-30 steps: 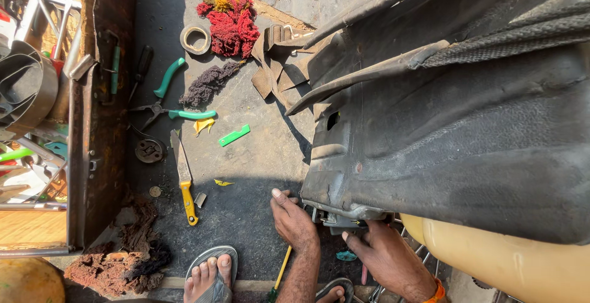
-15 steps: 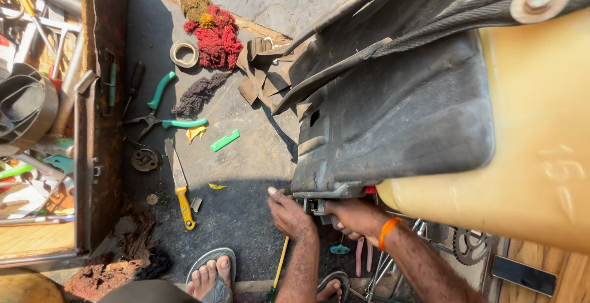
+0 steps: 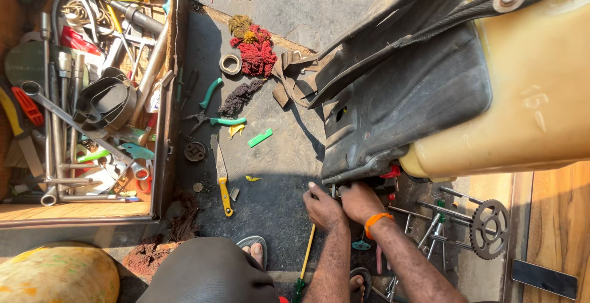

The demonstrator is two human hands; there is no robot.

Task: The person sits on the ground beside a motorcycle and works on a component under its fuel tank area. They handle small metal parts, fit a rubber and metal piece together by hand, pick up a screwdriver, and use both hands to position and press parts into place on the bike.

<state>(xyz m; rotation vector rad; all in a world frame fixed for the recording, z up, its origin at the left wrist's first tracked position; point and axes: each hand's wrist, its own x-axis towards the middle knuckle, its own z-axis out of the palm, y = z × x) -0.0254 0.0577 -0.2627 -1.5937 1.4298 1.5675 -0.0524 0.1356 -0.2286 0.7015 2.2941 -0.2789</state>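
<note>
Your view has swung left since half a second ago, so much more of the wooden toolbox (image 3: 165, 94) shows now, while your hands have stayed pressed at the bottom edge of the black panel (image 3: 393, 106). Your left hand (image 3: 324, 208) sits with the fingers curled under, the fingertips up against the panel's lower lip; whether it grips anything there, you can't tell from this angle. Your right hand (image 3: 358, 200), the one with the orange wristband (image 3: 376, 220), is folded over just beside it, knuckles up, fingers tucked out of sight under the same edge, so its grip is hidden too. The two hands touch each other or nearly so. Right at that lip, a small red part (image 3: 391, 172) shows beside the right hand. Above it all, the yellow tank (image 3: 534, 94) fills the right side, resting against the black panel. On the dark ground to the left of your hands lies a yellow-handled blade (image 3: 221, 177), and further up the green-handled pliers (image 3: 212, 109). A yellow-shafted screwdriver (image 3: 305, 260) lies under your left forearm. Off to the right, a toothed sprocket (image 3: 490, 228) rests among thin metal rods. Your sandalled foot (image 3: 253, 251) shows below.
</note>
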